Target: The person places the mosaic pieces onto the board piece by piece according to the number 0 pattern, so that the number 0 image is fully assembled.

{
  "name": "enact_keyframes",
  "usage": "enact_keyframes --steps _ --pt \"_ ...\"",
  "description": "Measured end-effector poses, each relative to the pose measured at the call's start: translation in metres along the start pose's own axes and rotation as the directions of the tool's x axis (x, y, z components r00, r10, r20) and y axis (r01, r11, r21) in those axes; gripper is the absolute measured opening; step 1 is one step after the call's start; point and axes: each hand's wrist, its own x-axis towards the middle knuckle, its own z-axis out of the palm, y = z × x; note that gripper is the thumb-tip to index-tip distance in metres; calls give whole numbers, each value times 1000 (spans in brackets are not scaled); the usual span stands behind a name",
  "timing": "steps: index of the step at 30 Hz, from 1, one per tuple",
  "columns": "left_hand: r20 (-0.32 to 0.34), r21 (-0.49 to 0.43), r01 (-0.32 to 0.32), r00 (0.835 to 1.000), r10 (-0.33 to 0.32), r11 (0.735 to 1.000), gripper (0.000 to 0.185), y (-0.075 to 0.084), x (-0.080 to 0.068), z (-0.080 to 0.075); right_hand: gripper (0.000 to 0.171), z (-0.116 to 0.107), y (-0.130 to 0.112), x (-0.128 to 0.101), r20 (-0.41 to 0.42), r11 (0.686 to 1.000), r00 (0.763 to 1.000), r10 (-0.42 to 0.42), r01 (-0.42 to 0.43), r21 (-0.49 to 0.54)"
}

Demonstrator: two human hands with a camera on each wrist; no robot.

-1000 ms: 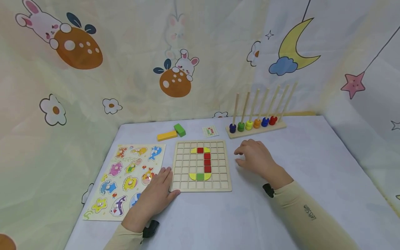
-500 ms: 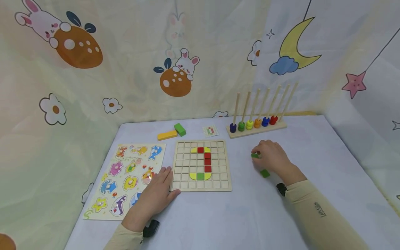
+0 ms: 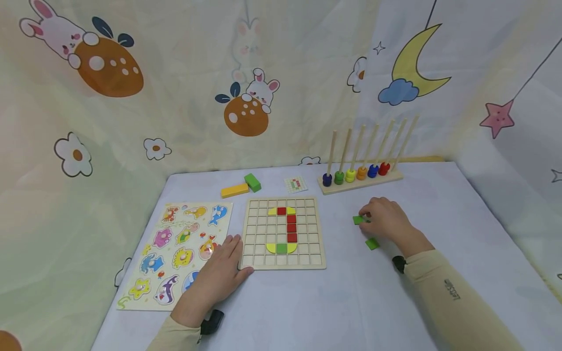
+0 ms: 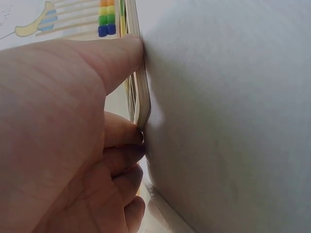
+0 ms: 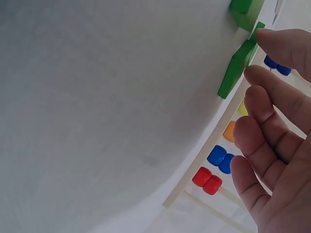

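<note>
My left hand lies at the left edge of the wooden grid board, fingers stretched along its side and thumb at the lower left corner. On the board, red, yellow and green tiles form a curved figure. My right hand is over the table right of the board. Its thumb and index finger are bent around a small green tile, and green also shows between the fingertips. Another green tile lies just below the hand. In the right wrist view the thumb tip touches a green piece.
An animal puzzle board lies at the left, partly under my left hand. Behind the grid are a yellow block, a green block and a small pattern card. A bead rack with tall pegs stands at back right.
My right hand has moved rightward from beside the board, and green tiles have come into view at it. Its last shift is slight. My left hand stays put.
</note>
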Motion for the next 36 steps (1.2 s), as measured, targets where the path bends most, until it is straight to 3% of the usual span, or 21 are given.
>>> enact_keyframes --steps 10,20,36 --pt "-1 4 1 1000 -1 1000 85 0 0 1 33 4 1 1 47 1000 999 1 -2 28" --pt "-5 10 -5 1000 5 1000 85 0 -1 0 31 4 -2 0 -11 1000 1000 -21 21 11" --pt "-1 10 0 1000 0 1000 85 -1 0 2 26 3 -32 0 -80 998 995 -61 62 19"
